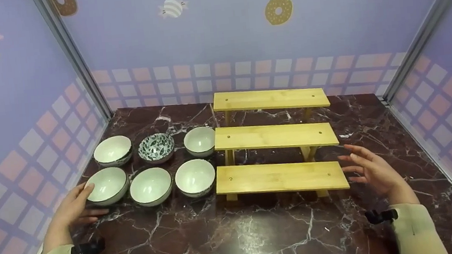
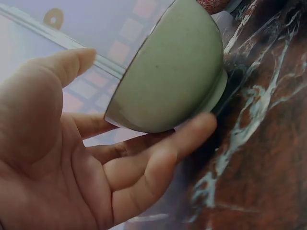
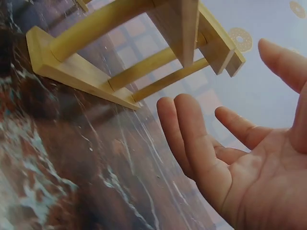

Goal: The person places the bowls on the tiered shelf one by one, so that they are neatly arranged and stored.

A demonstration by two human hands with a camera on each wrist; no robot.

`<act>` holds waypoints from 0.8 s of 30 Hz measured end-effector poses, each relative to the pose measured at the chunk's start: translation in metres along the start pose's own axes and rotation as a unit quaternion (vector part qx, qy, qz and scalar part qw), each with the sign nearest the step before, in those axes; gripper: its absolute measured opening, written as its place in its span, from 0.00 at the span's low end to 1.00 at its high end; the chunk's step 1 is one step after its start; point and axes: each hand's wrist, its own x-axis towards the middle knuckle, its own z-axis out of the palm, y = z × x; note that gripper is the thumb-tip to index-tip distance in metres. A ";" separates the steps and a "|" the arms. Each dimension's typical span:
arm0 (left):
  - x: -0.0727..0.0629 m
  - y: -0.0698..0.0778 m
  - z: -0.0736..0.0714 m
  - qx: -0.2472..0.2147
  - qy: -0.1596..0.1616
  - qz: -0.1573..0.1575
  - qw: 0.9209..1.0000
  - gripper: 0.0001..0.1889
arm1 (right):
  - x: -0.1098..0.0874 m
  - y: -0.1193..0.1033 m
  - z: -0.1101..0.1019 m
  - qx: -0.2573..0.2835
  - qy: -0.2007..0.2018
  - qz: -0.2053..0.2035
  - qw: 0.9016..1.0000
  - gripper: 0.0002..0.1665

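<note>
My left hand (image 1: 77, 205) is at the left side of a pale bowl (image 1: 108, 186) in the front row. Its thumb is near the rim in the head view. The left wrist view shows the thumb apart from the bowl (image 2: 168, 67) and the fingers reaching toward its outer wall; whether they touch it I cannot tell. My right hand (image 1: 377, 172) holds nothing, its fingers spread and loosely bent. It is just right of a three-tier wooden stand (image 1: 280, 176), whose round bars (image 3: 144, 69) appear in the right wrist view.
More bowls stand in two rows left of the stand: a dark-patterned one (image 1: 156, 148), pale ones at back (image 1: 113, 149) (image 1: 200, 140), and front ones (image 1: 151, 186) (image 1: 195, 177). Everything rests on a dark red marbled table (image 1: 171, 248), with patterned walls (image 1: 233, 31) at the back and sides.
</note>
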 end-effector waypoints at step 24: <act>-0.002 -0.033 0.025 -0.294 0.004 0.067 0.953 0.45 | 0.002 0.013 0.010 0.136 -0.118 -0.023 0.984 0.30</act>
